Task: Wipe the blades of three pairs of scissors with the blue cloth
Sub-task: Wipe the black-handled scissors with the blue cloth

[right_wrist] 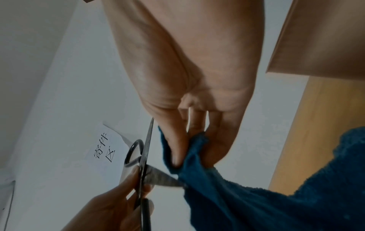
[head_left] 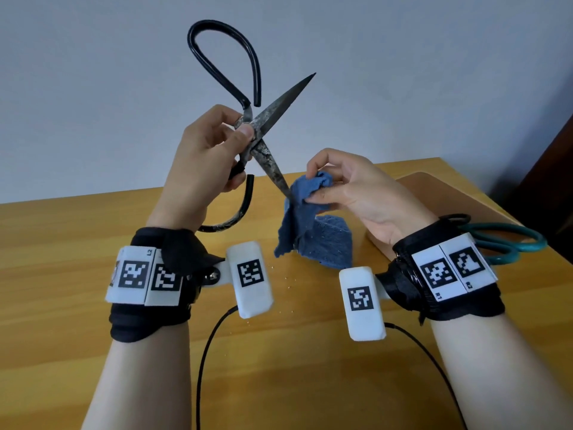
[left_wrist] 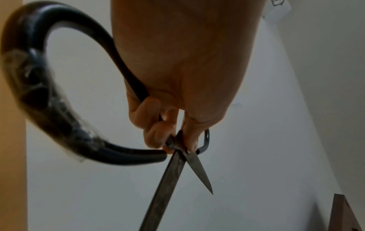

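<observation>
Big black-handled scissors (head_left: pixel 257 131) up in the air, blades spread wide in an X, one tip pointing up and right, the other angled down toward the blue cloth (head_left: pixel 305 225). That lower blade's tip is right in the cloth, tucked into its bunched top. The left hand (head_left: pixel 204 156) grips the scissors at the pivot, thumb and fingers curled round the metal just below the upper loop (the lower loop hangs past the wrist). The right hand (head_left: pixel 350 187) pinches the cloth between thumb and fingertips, and the rest drapes down onto the wooden table (head_left: pixel 93 243). Out past the right wrist, a pair of teal-handled scissors (head_left: pixel 508 246) lies on the table, mostly hidden by the wristband. A light brown board (head_left: pixel 449 193) sits under that hand.
</observation>
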Motion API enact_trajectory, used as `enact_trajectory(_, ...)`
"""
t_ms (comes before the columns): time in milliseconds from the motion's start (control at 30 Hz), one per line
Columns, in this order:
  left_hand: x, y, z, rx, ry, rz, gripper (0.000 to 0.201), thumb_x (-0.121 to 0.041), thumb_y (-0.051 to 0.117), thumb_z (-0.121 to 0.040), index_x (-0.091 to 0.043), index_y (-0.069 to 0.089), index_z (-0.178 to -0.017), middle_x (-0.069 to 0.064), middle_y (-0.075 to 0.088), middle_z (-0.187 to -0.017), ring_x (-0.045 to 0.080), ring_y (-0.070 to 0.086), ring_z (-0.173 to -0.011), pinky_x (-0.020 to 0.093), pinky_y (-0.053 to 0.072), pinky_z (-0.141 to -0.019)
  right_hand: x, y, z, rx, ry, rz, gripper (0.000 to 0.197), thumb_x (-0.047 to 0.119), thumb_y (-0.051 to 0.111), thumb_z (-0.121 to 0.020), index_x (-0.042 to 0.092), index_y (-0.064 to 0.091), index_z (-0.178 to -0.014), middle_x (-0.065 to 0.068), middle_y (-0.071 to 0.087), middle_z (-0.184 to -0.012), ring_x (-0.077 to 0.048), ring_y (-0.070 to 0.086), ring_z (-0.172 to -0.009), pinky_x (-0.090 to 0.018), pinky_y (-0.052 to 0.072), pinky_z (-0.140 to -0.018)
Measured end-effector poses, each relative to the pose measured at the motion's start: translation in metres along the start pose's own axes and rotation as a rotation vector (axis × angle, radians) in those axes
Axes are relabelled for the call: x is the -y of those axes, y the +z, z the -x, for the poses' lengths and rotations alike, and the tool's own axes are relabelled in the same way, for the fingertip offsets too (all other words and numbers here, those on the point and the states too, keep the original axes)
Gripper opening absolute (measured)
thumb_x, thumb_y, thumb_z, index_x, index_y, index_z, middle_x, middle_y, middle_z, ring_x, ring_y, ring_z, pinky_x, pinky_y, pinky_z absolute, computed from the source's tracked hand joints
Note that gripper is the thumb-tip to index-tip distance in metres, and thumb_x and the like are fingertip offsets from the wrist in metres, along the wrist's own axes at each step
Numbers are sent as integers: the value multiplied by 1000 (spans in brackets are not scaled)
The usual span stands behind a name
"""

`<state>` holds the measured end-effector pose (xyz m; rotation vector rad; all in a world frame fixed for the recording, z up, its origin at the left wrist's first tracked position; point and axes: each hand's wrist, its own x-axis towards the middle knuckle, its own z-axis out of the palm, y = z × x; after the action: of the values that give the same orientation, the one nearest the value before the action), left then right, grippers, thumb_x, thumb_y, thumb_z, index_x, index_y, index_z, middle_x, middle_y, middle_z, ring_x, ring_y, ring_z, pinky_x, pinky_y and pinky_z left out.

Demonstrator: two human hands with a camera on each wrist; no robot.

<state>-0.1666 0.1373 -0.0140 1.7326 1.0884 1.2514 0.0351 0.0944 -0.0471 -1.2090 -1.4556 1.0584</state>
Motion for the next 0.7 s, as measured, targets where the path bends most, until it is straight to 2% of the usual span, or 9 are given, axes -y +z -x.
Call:
enact_trajectory(67,3,-8,-1,-16,-5,-18,15,-25,55,-104,-11,60,-102,3,56,-82,19,49,-69,27,49,-58,0,-3,-1,-80,-24,-96,21,-6,67,-87,13,62,-94,-6,69,-88,-15,67,-81,-28,55,-69)
enact_trajectory(167,6,-17,-2,-28,-23,-14,15,-25,56,-103,-11,60,-101,2,56,-79,20,48,-68,27,48,-57,1,-6,-2,-157,-75,-128,15,11,68,-91,8,69,-106,-17,65,-96,-21,63,-87,-34,51,-79)
enact_trajectory(233,6,-19,-2,-27,-25,-14,13,-25,56,-103,-15,60,-97,-1,57,-77,19,48,-66,28,48,-57,1,-6,-2,-183,-95,-103,17,17,71,-90,8,73,-103,-18,61,-93,-21,59,-86,-34,49,-79)
enact_trajectory(333,6,-20,-2,-10,-20,-6,12,-26,57,-103,-19,60,-93,-4,57,-74,17,48,-63,29,47,-59,2,-4,-1,-261,-119,-107,13,17,73,-88,6,71,-96,-17,50,-81,-19,53,-76,-26,51,-69)
enact_trajectory(400,4,-19,-1,1,-14,1,12,-26,57,-103,-19,60,-93,-5,57,-72,14,46,-59,28,48,-58,3,-4,-2,-304,-135,-143,17,19,72,-90,4,69,-96,-17,51,-81,-19,53,-74,-28,52,-71)
enact_trajectory(467,2,-18,-1,13,-2,5,13,-25,56,-103,-18,60,-93,-6,56,-70,12,44,-57,27,47,-56,5,-3,-1,-307,-145,-187,15,17,68,-93,3,66,-98,-17,58,-85,-19,61,-77,-31,56,-77)
enact_trajectory(567,0,-16,0,25,14,7,13,-24,56,-103,-17,59,-94,-4,55,-71,9,44,-56,25,47,-56,4,-2,-1,-267,-156,-200,9,6,59,-97,2,64,-103,-12,61,-87,-21,69,-83,-32,58,-77)
enact_trajectory(633,-1,-16,0,31,17,9,12,-24,55,-103,-16,59,-96,-3,55,-72,9,44,-56,23,47,-57,3,0,0,-249,-156,-138,20,0,52,-99,5,69,-108,-6,57,-84,-18,69,-82,-29,58,-78)
enact_trajectory(700,-1,-15,0,39,18,8,12,-24,55,-103,-15,59,-97,-3,55,-73,8,44,-55,22,48,-57,2,1,0,-248,-148,-78,31,-5,45,-99,5,73,-106,-5,59,-88,-15,69,-81,-26,58,-79)
